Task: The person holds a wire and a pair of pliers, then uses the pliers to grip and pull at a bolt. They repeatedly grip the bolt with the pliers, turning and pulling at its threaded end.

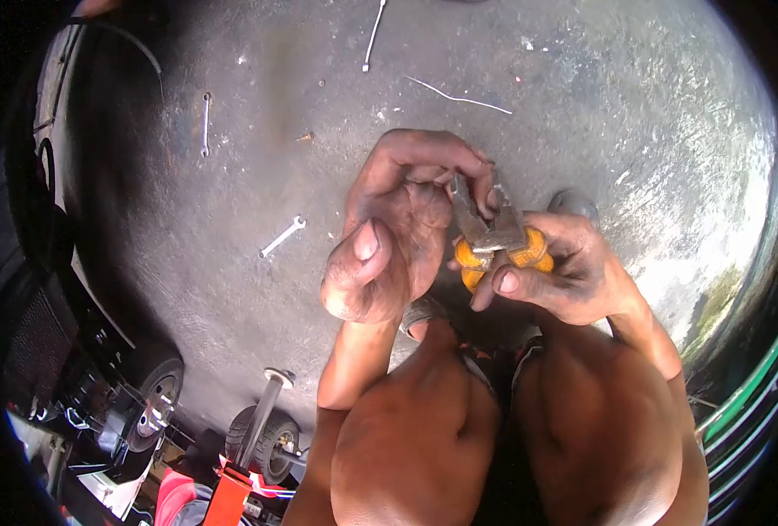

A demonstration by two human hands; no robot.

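A metal part with two upright grey arms [500, 238] and rounded yellow-orange pieces [531, 250] at its base is held above my knees. My right hand [573, 267] pinches it from the right, with the thumb in front of the yellow pieces. My left hand [398, 223] is beside it on the left, palm facing up. The left fingers curl over toward the part's upper end, and the fingertips are at its grey arms. The left thumb stands apart from the fingers.
On the concrete floor [258, 175] lie a wrench [282, 238], another wrench [206, 125], a long tool [373, 37] and a thin white strip [459, 96]. Wheels [157, 399] and an orange-red stand [229, 495] are at lower left. Green bars [748, 386] stand at right.
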